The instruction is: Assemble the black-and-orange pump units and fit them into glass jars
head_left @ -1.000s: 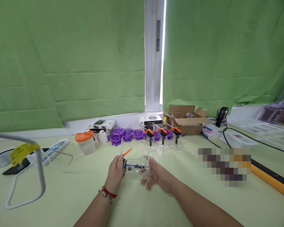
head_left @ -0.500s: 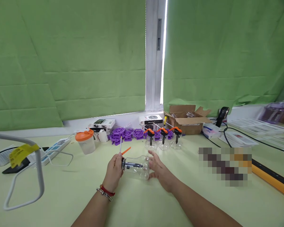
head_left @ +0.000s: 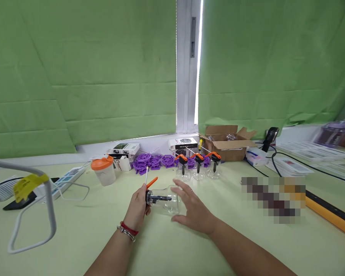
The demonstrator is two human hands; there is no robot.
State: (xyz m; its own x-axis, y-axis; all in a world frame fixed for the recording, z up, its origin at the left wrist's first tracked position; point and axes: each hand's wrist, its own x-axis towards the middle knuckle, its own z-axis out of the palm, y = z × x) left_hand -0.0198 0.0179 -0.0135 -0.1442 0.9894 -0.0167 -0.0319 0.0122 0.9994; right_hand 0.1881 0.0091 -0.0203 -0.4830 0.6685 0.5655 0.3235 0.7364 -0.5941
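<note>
Green cloth blinds (head_left: 103, 76) hang behind the open brown cardboard box, which is the landmark here, and a broad pale yellow-green table (head_left: 74, 237) spreads beneath it. The open brown cardboard box (head_left: 231, 154) has its flaps spread. A cluster of purple plastic wheel-shaped pieces (head_left: 143, 159) lies to the box's left. Nearer the wearer than the box, the right hand (head_left: 196, 211) has its thumb and fingers spread apart; whether they touch glass, I cannot tell. Farther left of the box, the left hand (head_left: 137, 206) is clamped on the black-collared end of a clear waisted bottle (head_left: 161, 207), held sideways in front of and left of the box, its base toward the right hand. Three similar upright bottles with black tops (head_left: 199, 161) stand just left of the box. The held bottle's orange lever (head_left: 152, 182) projects above the left hand, also left of the box.
</note>
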